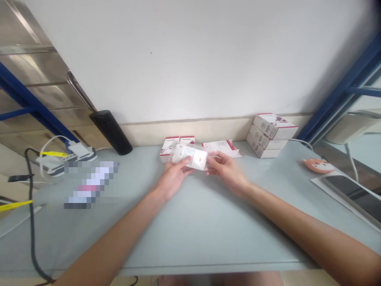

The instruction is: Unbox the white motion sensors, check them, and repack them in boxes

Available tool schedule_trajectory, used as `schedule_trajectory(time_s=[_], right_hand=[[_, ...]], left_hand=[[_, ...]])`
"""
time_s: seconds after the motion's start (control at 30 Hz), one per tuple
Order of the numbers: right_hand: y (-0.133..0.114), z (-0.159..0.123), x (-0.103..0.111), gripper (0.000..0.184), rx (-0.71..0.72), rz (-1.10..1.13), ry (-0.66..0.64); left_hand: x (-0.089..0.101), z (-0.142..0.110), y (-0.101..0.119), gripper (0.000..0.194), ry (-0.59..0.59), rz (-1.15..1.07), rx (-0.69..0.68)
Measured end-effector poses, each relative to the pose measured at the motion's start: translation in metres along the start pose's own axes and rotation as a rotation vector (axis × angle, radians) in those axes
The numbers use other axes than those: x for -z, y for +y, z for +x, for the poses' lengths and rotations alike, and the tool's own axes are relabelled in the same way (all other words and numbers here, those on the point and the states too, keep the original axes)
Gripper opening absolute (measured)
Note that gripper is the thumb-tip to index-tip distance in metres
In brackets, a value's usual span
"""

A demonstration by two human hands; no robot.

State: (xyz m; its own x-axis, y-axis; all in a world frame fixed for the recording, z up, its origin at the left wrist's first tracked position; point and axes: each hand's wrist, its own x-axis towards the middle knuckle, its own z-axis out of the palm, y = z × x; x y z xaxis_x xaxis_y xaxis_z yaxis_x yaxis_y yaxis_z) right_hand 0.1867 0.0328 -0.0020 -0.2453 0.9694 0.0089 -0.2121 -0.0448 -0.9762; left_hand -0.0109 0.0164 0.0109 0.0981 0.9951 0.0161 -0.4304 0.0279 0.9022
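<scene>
White device in clear plastic wrap: held above the table between both hands. Left hand: closed on the device's left end, thumb on its face. Right hand: fingers pinched narrow on the wrap at the opposite end. Directly beyond the grip: small cartons and a flattened carton. To the right of the grip, farther back: stacked boxes. Left of the grip: black cylinder, tilted.
</scene>
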Motion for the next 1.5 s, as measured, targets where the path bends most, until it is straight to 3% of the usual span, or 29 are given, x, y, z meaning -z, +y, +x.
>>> schedule_trajectory(time_s=[0.1,0.2,0.3,0.4,0.47,0.53,0.7,0.8,0.97,1.13,1.23,1.37,1.43,1.5], right_hand=[[0.004,0.003,0.002,0.041,0.019,0.001,0.089],[0.004,0.007,0.006,0.040,0.011,0.058,0.173],[-0.002,0.010,0.013,0.036,-0.021,0.093,0.174],[-0.011,0.012,0.020,0.035,-0.058,0.083,0.125],[-0.016,0.012,0.023,0.036,-0.055,0.054,0.093],[-0.020,0.012,0.025,0.035,-0.017,-0.032,0.070],[-0.023,0.012,0.027,0.024,0.111,-0.412,0.075],[-0.021,0.012,0.026,0.023,0.129,-0.479,0.031],[-0.020,0.009,0.022,0.031,0.172,-0.559,0.017],[-0.019,0.009,0.024,0.038,0.130,-0.509,-0.019],[-0.014,0.013,0.026,0.041,0.071,-0.359,-0.065],[-0.009,0.013,0.024,0.039,-0.062,-0.059,-0.084],[-0.011,0.011,0.023,0.037,-0.129,0.033,-0.081],[-0.013,0.010,0.022,0.034,-0.144,0.064,-0.053]], left_hand=[[0.003,0.000,-0.002,0.084,0.034,0.071,-0.047],[0.010,0.001,-0.005,0.109,-0.063,0.261,-0.092],[0.019,0.006,-0.011,0.092,-0.122,0.523,-0.239],[0.028,0.011,-0.012,0.065,-0.017,0.879,-0.487],[0.030,0.012,-0.008,0.059,0.048,1.109,-0.590],[0.030,0.009,-0.002,0.063,0.046,1.252,-0.587],[0.021,-0.004,0.011,0.058,-0.006,1.403,-0.386],[0.016,-0.008,0.013,0.052,-0.031,1.298,-0.229],[0.009,-0.010,0.018,0.073,-0.204,0.723,0.091],[0.006,-0.010,0.021,0.078,-0.369,0.299,0.321],[0.008,-0.010,0.019,0.073,-0.384,0.080,0.356],[0.009,-0.014,0.021,0.072,-0.462,-0.110,0.303],[0.006,-0.016,0.022,0.076,-0.505,-0.024,0.245],[0.002,-0.018,0.020,0.073,-0.470,0.202,0.189]])
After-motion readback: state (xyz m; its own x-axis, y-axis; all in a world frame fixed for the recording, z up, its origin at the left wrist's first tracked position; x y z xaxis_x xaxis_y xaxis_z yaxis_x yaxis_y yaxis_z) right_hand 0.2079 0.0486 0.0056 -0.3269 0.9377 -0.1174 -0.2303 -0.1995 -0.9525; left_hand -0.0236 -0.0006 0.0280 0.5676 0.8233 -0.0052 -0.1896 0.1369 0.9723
